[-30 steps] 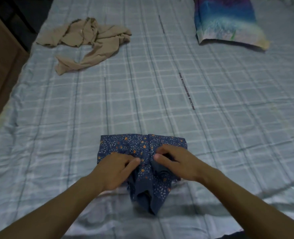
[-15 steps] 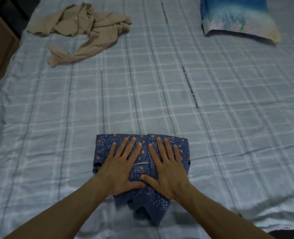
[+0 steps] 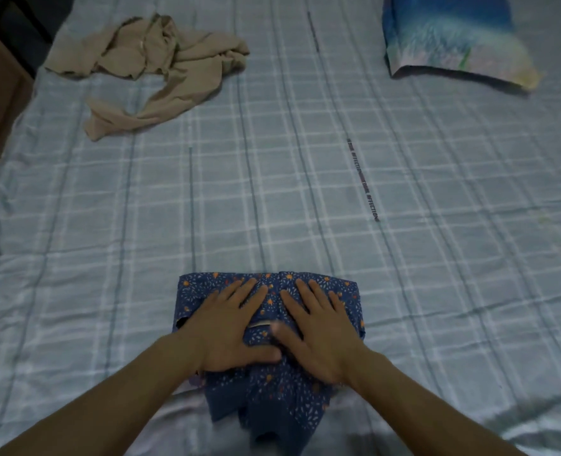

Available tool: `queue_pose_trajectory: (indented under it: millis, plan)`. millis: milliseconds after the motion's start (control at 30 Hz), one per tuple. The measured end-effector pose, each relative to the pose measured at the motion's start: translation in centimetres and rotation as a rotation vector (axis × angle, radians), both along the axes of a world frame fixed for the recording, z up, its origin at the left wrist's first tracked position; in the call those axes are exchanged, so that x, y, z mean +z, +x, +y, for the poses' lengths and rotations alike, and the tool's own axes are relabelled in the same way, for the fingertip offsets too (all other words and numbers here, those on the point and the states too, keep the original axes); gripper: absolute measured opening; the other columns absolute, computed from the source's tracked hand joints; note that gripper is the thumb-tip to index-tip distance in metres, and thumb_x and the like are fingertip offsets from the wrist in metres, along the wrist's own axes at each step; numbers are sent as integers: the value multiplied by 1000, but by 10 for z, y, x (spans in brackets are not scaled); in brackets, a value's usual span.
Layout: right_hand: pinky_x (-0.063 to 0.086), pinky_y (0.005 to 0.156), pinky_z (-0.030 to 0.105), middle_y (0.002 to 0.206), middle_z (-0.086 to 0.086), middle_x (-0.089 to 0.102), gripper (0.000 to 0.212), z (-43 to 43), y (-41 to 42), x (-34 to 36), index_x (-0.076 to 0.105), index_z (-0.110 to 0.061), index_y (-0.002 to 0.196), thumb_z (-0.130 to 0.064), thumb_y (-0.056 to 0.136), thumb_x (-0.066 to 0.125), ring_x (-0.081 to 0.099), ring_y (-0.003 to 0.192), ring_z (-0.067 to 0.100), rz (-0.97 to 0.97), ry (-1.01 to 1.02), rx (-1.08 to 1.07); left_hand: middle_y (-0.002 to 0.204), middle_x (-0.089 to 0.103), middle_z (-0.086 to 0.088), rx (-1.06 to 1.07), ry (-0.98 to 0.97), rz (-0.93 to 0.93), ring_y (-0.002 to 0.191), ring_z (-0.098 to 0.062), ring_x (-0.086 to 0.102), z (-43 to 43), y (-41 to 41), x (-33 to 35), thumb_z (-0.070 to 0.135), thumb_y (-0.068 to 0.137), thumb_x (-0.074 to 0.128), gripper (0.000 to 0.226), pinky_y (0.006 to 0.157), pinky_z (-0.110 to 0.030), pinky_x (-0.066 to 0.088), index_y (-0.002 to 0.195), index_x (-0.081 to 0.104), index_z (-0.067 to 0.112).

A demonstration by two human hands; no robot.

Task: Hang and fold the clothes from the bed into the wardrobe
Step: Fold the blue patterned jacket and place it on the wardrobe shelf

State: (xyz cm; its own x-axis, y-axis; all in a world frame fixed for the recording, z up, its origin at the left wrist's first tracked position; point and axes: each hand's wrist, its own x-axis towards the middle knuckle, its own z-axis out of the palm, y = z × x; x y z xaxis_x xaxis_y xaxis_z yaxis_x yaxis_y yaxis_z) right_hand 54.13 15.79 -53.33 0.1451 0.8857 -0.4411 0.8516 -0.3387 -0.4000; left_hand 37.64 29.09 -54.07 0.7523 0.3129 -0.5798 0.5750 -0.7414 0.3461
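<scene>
Pressing the blue patterned garment point(image 3: 272, 399) flat at lower centre of frame, I have my left hand point(image 3: 229, 327) and right hand point(image 3: 318, 334) splayed on it, fingers straight, gripping nothing. Fold looks partly done; the near end is bunched. Beige garment point(image 3: 160, 67) lies crumpled upper left on the bed point(image 3: 305, 192), untouched. Nothing stored yet, I judge; most remains.
</scene>
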Motion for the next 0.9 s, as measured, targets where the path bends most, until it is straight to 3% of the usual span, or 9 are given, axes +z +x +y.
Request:
queue_pose_trajectory:
  millis: [33, 67, 133, 233, 333, 500, 700, 833, 900]
  plan:
    - [14, 119, 49, 158, 2, 29, 82, 8, 6, 9, 40, -39, 141, -76, 85, -6, 20, 147, 26, 30, 53, -33, 165, -8, 6, 70, -50, -31, 152, -17, -5, 6, 3, 6, 97, 64, 21, 114, 123, -44, 6, 156, -3, 34]
    - [31, 110, 49, 134, 3, 55, 69, 15, 14, 14, 57, -34, 115, -69, 93, 1, 46, 127, 27, 62, 111, -78, 165, 4, 6, 138, -79, -73, 151, -17, 5, 10, 6, 10, 93, 70, 22, 105, 123, -42, 11, 156, 10, 35]
    - [46, 89, 47, 92, 1, 64, 54, 33, 31, 16, 57, -23, 86, -55, 101, 17, 58, 89, 23, 105, 165, -123, 163, 17, 3, 183, -27, -126, 149, -19, 16, 8, 9, 10, 85, 80, 30, 91, 122, -40, 16, 155, 21, 34]
    - [43, 100, 46, 124, 3, 61, 35, 53, 53, 8, 55, -28, 126, -45, 97, 47, 55, 114, 25, 105, 53, -65, 166, 0, 3, 149, 80, -64, 151, -23, 3, -11, 6, 1, 88, 70, 23, 103, 122, -46, 10, 156, 3, 36]
    - [31, 112, 42, 148, 6, 36, 78, 61, 60, 1, 32, -23, 149, -45, 84, 69, 35, 135, 29, 104, -187, 76, 163, -19, 6, 207, 120, -44, 151, -22, -14, -28, 1, -9, 88, 62, 11, 106, 122, -48, -4, 153, -17, 40]
    - [42, 103, 40, 131, 5, 47, 81, 69, 47, 8, 41, -21, 139, -47, 73, 80, 48, 119, 27, 27, -235, 162, 160, -30, 2, 254, 196, -56, 148, -24, -25, -41, -8, -19, 86, 64, 3, 98, 120, -52, -12, 147, -29, 43]
    - [46, 86, 38, 119, 5, 60, 80, 70, 23, 13, 49, -19, 118, -60, 59, 83, 58, 106, 28, -217, -287, 213, 159, -31, 4, 182, 145, -58, 148, -22, -24, -41, -23, -13, 84, 76, 20, 93, 120, -51, -13, 146, -28, 45]
    - [44, 75, 34, 114, 7, 60, 73, 69, 13, 22, 53, -17, 111, -54, 57, 87, 59, 102, 29, -225, -265, 189, 163, -19, 6, 246, -17, -175, 151, -18, -13, -33, -31, -2, 61, 92, 40, 79, 123, -44, -6, 152, -7, 45]
    - [45, 75, 35, 114, 8, 60, 70, 65, 9, 25, 52, -17, 112, -49, 61, 87, 59, 102, 30, -216, -238, 185, 166, -2, 2, 275, 70, -268, 152, -21, 2, -24, -29, 3, 47, 94, 48, 74, 124, -39, 7, 156, 9, 35]
